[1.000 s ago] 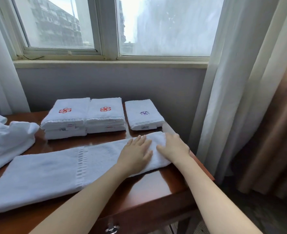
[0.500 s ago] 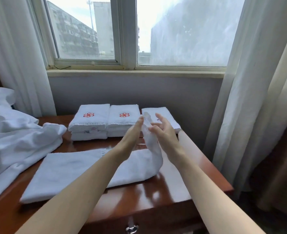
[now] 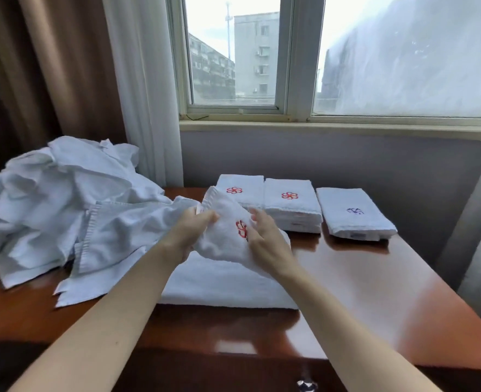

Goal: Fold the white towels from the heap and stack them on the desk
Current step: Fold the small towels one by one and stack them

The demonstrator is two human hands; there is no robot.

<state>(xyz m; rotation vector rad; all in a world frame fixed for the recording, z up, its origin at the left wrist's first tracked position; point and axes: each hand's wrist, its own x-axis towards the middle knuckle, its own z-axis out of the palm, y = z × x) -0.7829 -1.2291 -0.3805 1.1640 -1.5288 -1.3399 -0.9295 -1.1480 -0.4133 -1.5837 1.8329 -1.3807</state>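
Observation:
A white towel [image 3: 228, 281] with a red emblem lies on the wooden desk [image 3: 375, 301], its right end lifted and doubled back leftward over the rest. My left hand [image 3: 190, 232] pinches that raised end near its hemmed edge. My right hand [image 3: 264, 239] holds the same end beside the emblem, fingers partly curled on the cloth. The heap of unfolded white towels [image 3: 64, 205] spreads over the desk's left side. At the back stand two stacks of folded towels with red emblems [image 3: 267, 202] and one folded towel with a purple emblem [image 3: 352, 213].
Behind the desk rise a grey wall and a window [image 3: 332, 58]. White sheer curtains [image 3: 146, 89] and brown drapes hang at the left, more curtain at the right edge. A drawer handle [image 3: 305, 386] shows below the desk's front edge.
Both hands lifted the towel's right end off the desk and carried it leftward over the rest, exposing the red emblem. The view swung left, bringing the heap into sight.

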